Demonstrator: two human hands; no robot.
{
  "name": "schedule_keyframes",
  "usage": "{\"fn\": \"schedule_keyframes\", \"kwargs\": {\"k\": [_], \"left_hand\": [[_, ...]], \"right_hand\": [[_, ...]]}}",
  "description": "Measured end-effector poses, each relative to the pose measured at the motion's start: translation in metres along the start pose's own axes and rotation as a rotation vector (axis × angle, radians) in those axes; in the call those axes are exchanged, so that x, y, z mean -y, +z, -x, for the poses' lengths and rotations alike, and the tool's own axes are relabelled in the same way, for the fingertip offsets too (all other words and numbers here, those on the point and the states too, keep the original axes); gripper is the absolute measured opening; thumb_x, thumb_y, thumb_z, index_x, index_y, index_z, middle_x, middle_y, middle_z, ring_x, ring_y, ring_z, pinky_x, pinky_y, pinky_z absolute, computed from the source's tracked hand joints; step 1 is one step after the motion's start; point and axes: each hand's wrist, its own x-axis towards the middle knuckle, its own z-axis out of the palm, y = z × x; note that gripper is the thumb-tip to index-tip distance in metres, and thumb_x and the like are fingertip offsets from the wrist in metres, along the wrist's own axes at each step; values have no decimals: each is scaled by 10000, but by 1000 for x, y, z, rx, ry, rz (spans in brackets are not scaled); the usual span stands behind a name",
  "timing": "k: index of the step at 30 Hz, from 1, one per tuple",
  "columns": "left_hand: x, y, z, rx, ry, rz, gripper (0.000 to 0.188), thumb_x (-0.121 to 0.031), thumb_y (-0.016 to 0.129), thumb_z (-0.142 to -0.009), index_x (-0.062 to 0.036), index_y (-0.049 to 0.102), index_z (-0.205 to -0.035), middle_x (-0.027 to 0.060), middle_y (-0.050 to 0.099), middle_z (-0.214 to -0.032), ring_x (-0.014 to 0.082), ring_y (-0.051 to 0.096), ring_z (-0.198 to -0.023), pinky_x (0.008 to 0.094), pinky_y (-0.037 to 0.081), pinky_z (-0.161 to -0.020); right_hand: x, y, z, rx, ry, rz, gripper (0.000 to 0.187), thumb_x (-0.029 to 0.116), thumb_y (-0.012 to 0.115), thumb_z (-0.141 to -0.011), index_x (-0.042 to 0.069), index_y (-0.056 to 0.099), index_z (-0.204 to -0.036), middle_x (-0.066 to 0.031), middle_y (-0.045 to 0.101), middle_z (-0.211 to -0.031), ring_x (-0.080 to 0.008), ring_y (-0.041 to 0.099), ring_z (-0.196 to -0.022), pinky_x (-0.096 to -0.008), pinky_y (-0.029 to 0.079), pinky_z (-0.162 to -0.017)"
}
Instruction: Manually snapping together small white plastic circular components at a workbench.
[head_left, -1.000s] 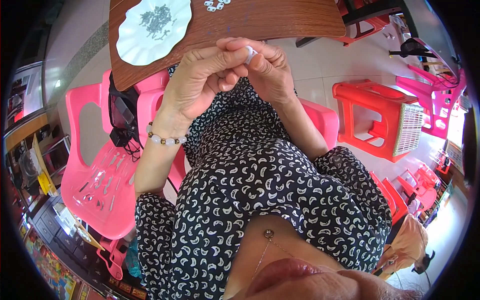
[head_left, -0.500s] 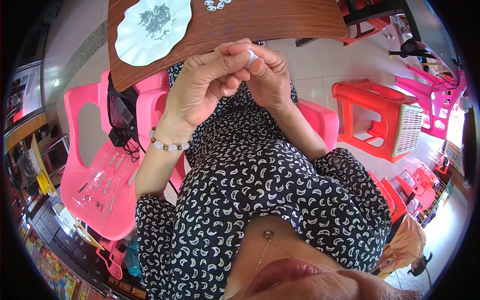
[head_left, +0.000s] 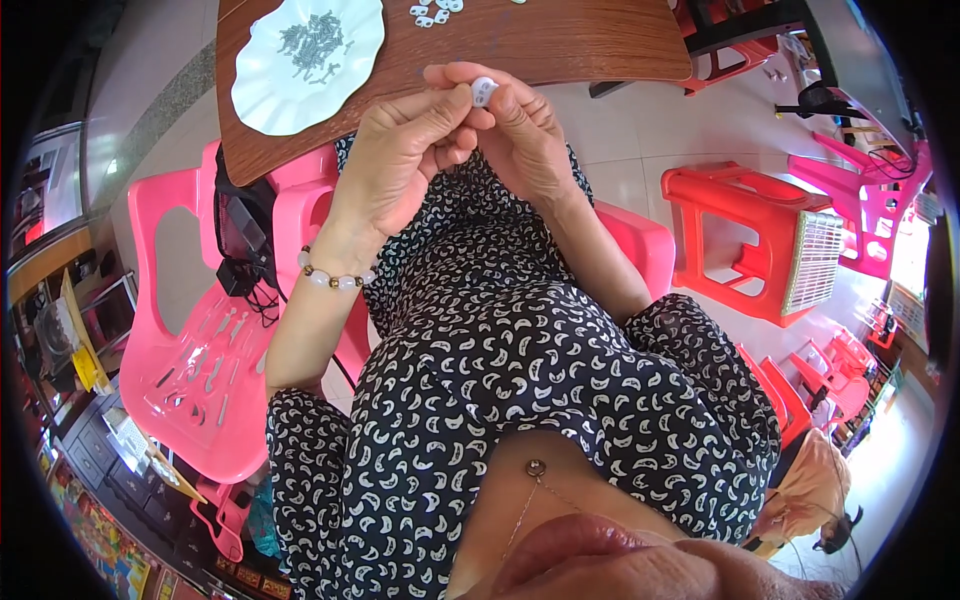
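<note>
Both my hands are raised together near the table's front edge. Between them is a small white plastic piece (head_left: 483, 92) with dark holes in its face. My right hand (head_left: 522, 135) pinches it between thumb and index finger. My left hand (head_left: 405, 150), with a beaded bracelet at its wrist, is closed with thumb and fingertips against the piece's left side. Whether the left fingers also hold some smaller part is hidden. Several similar white pieces (head_left: 436, 12) lie on the brown wooden table (head_left: 560, 45). A white wavy-rimmed plate (head_left: 270, 105) there bears a heap of small grey screw-like pieces (head_left: 313, 42).
A pink plastic chair (head_left: 190, 400) stands at the left, with a black bag (head_left: 245, 220) and cables on it. Red stools (head_left: 745, 180) stand on the tiled floor at the right. Another person (head_left: 805, 490) is at the lower right.
Both hands have shifted slightly up and to the left. The white piece has turned, so its holed face now shows.
</note>
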Motion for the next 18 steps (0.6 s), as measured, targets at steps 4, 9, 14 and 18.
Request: {"fn": "schedule_keyframes", "kwargs": {"k": [4, 9, 14, 18], "left_hand": [[4, -5, -5, -39, 4, 28, 226, -204, 634, -930, 5, 695, -994, 35, 673, -840, 56, 580, -683, 176, 483, -622], [9, -9, -11, -66, 7, 40, 226, -213, 646, -923, 6, 695, -942, 18, 653, -791, 55, 565, -656, 174, 465, -599], [8, -10, -11, -73, 0, 41, 235, -231, 645, -925, -2, 692, -911, 4, 639, -765, 48, 557, -640, 179, 440, -573], [7, -12, -12, -82, -39, 106, 231, -234, 641, -927, -8, 690, -913, -2, 636, -762, 47, 555, -635, 183, 441, -574]], "right_hand": [[-2, -3, -2, -24, 8, 38, 471, 338, 504, -988, -36, 544, -1271, -142, 583, -1258, -124, 590, -892, -286, 502, -847], [-2, -5, -4, -11, 31, 43, 511, 358, 490, -991, -41, 507, -1310, -132, 584, -1251, -111, 585, -878, -275, 489, -847], [-2, -9, -5, 39, 51, 66, 506, 343, 471, -1001, -42, 484, -1330, -116, 573, -1273, -115, 583, -907, -289, 477, -886], [-5, -9, -5, -3, 50, 67, 490, 330, 471, -1003, -38, 490, -1325, -120, 565, -1286, -131, 577, -981, -316, 462, -938]]}}
